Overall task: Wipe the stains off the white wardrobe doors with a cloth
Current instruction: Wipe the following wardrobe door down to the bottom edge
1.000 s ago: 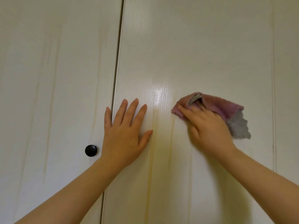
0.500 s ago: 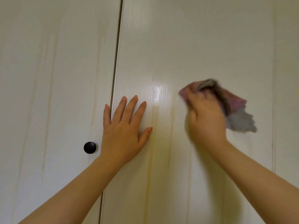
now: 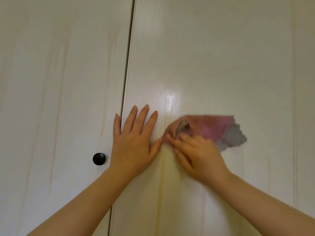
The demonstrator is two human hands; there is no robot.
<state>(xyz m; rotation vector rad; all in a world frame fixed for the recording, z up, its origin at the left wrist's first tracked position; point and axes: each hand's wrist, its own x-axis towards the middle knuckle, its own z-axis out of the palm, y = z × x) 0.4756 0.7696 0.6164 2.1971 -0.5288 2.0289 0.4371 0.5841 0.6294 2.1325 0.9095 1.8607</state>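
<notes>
The cloth point(image 3: 213, 128), pink w/ a grey underside, lies against the right door point(image 3: 221, 57) at mid height, just beside the left hand point(image 3: 134, 147) and touching or nearly touching its thumb tip. The right hand point(image 3: 199, 155) covers the cloth's lower left part. Its fingers look fairly straight, pressing rather than pinching (motion blur softens the detail). The left hand is flat and spread on the same door by its inner edge, w/ the little finger over the gap point(image 3: 127, 74) between the doors and the black knob point(image 3: 99, 158) near the wrist on the left door point(image 3: 59, 82). The cloth looks light, soft and limp, so it'll prob. bunch or roll if pushed from one corner. The grey corner at the far right already sticks out loose. Best hold, I'd judge, is a flat palm across the middle w/ the loose end folded under. The door surface is glossy and likely slick, so the cloth should glide and pressure has to come from the hand. A yellowish streak point(image 3: 162, 176) runs down below the hands, and fainter ones mark the left door, so plenty is left to wipe.
</notes>
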